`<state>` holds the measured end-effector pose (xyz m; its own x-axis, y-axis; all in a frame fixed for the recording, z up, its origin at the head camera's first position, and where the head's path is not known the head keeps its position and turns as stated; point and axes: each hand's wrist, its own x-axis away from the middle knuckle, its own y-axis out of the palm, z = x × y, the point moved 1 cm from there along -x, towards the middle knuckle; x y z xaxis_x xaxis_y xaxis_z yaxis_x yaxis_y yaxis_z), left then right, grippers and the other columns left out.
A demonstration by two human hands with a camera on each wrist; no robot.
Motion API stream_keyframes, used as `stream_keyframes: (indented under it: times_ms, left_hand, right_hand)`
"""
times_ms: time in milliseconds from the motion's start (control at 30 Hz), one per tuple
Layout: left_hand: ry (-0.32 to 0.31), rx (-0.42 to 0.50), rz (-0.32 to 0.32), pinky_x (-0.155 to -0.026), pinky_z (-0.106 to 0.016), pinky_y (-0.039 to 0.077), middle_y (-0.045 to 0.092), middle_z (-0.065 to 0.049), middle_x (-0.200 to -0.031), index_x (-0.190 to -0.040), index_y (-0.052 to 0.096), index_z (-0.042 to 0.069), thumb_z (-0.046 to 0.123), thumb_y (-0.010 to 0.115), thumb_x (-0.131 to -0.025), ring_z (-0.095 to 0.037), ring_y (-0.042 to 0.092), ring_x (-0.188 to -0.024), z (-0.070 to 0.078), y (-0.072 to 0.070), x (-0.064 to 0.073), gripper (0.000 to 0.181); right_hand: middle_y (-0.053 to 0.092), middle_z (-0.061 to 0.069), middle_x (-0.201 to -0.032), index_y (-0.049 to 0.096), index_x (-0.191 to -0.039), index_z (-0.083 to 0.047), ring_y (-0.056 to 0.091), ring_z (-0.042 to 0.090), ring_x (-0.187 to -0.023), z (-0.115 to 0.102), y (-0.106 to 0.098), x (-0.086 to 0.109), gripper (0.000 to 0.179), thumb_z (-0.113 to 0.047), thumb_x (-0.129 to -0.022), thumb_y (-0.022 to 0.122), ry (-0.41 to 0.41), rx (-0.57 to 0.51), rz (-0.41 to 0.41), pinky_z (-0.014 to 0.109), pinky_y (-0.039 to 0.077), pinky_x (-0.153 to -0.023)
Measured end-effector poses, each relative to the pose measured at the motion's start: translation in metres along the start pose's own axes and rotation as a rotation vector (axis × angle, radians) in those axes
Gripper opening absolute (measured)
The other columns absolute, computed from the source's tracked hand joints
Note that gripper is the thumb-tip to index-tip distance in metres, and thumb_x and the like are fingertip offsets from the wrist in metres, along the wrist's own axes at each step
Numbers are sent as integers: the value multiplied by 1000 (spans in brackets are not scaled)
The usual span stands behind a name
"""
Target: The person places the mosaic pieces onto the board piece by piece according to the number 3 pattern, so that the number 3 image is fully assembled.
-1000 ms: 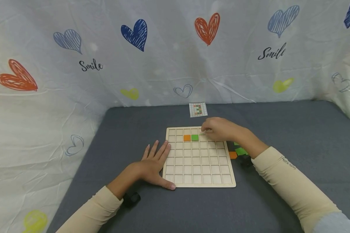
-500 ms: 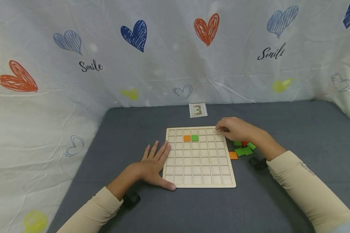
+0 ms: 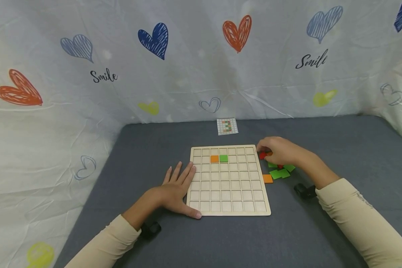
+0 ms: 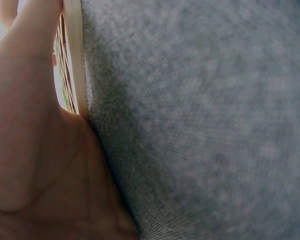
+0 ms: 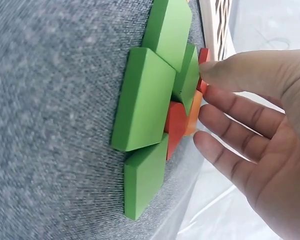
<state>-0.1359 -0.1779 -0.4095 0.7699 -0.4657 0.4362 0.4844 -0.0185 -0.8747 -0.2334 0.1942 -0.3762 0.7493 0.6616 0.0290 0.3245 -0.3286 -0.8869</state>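
My left hand (image 3: 174, 191) lies flat with fingers spread along the left side of a wooden grid board (image 3: 221, 195), fingertips and thumb on its edge. The board's rim (image 4: 76, 60) shows by that hand in the left wrist view. An orange tile (image 3: 214, 159) and a green tile (image 3: 223, 158) sit side by side in cells near the top. Just past the board's upper right corner is my right hand (image 3: 279, 149), its bent fingers and thumb apart around a red tile (image 3: 262, 155). Its thumb overlaps the red tile (image 5: 203, 55) in the right wrist view.
Several loose green tiles (image 5: 145, 100) lie in a pile right of the board with another red tile (image 5: 175, 122) and an orange tile (image 5: 192, 115). One orange tile (image 3: 267, 178) lies by the board's right edge. Behind the board lies a patterned grid card (image 3: 227, 126).
My right hand has moved right from over the board's top rows to the loose tiles beside it, uncovering the upper right cells. My left hand has stayed in place.
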Motion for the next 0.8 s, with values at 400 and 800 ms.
stream_keyframes:
  times_ms: [400,800]
  left_hand:
    - [7,5,-2,-112,-55,-20,-31,6,-161,-158,-21,22,101,49,-60,-25,-34,-144,-1,1,0,143]
    - [6,0,0,-112,-56,-20,-31,6,-161,-158,-20,22,101,48,-59,-25,-33,-144,-2,2,-1,144]
  right_hand:
    - [60,-3,-81,70,-102,-8,52,13,-70,1,0,5,11,-13,-93,74,64,97,34,37,46,-65]
    - [64,7,-96,72,-107,-1,55,21,-80,5,6,4,27,9,-82,72,-32,33,91,40,50,-72]
